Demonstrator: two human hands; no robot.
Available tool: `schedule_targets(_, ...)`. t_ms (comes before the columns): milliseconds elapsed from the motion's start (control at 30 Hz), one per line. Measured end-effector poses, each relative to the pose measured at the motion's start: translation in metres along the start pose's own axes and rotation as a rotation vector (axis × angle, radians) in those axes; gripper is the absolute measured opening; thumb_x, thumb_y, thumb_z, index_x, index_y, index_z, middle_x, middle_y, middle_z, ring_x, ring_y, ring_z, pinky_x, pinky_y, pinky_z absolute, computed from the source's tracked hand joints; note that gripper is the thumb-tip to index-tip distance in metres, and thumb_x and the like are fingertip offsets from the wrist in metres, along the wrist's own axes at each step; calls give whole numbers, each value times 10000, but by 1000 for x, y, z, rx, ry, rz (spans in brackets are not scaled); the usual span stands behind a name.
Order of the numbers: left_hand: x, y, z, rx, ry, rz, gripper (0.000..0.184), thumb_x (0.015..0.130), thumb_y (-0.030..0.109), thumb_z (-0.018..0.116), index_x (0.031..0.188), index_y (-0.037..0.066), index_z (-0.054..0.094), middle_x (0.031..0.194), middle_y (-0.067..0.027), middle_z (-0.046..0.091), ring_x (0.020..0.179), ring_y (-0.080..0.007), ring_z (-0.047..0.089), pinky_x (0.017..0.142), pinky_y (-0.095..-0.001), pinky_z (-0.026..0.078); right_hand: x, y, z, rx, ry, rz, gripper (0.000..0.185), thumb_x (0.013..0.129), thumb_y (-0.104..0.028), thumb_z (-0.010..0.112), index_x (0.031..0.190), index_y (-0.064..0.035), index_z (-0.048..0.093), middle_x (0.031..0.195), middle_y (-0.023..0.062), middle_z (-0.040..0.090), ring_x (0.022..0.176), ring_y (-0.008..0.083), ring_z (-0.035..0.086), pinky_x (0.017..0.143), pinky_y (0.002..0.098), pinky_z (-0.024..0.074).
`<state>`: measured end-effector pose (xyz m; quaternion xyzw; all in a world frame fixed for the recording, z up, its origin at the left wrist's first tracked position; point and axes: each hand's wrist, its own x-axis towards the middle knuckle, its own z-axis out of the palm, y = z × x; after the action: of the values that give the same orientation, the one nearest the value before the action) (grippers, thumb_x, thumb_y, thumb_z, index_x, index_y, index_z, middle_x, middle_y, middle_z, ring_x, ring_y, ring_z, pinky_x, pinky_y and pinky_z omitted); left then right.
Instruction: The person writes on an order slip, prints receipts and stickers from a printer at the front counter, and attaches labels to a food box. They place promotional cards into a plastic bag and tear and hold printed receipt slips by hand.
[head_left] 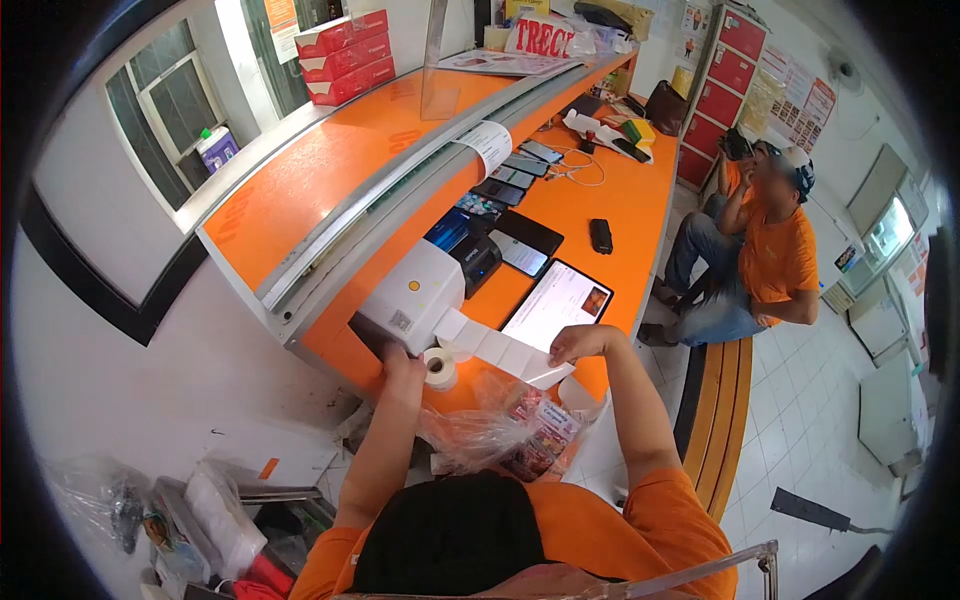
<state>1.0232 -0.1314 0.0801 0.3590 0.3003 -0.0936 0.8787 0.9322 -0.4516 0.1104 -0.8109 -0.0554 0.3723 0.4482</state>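
A white label printer (412, 290) stands on the orange counter. From its front runs a strip of blank white labels (492, 346), stretched toward the right. My right hand (580, 343) is closed on the far end of that strip, beside a lit tablet (556, 308). At the printer's near lower side is my left hand (402, 364), its fingers hidden against the machine. A roll of white labels (438, 370) sits just right of my left wrist. Below the strip lies a clear plastic bag (470, 432) with printed packets (545, 435) by it.
Several phones (512, 177) line the counter under the raised shelf (330, 165). A black device (600, 236) lies near the counter's right edge (640, 265). A seated person in an orange shirt (780, 255) is at right, by a wooden bench (722, 400). Red boxes (345, 60) are stacked on the shelf.
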Motion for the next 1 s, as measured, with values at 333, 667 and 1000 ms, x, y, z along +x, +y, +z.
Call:
schedule_targets(333, -27, 10, 14, 19, 54, -24, 447, 903, 328, 247, 1305, 185, 381, 1389, -1, 340, 1289, -173, 293, 1045, -404, 139, -9, 0, 0, -5, 45, -55, 387, 732, -378, 698, 786, -2, 628, 691, 7, 565, 688, 106, 501, 621, 253, 425)
schedule_targets(667, -20, 8, 12, 12, 14, -6, 421, 906, 313, 258, 1276, 183, 409, 1356, 0, 386, 1264, -163, 335, 1027, -395, 195, -15, -5, 6, 54, 59, -79, 397, 732, -400, 692, 782, -11, 629, 697, 0, 566, 686, 106, 503, 635, 248, 423)
schedule_targets(1000, -22, 7, 12, -16, 8, 37, 413, 912, 328, 275, 1262, 159, 413, 1324, -36, 408, 1234, -198, 379, 1023, -399, 278, -11, 2, 0, -6, 28, -49, 361, 755, -362, 679, 833, -12, 645, 742, 23, 598, 702, 114, 525, 643, 247, 434)
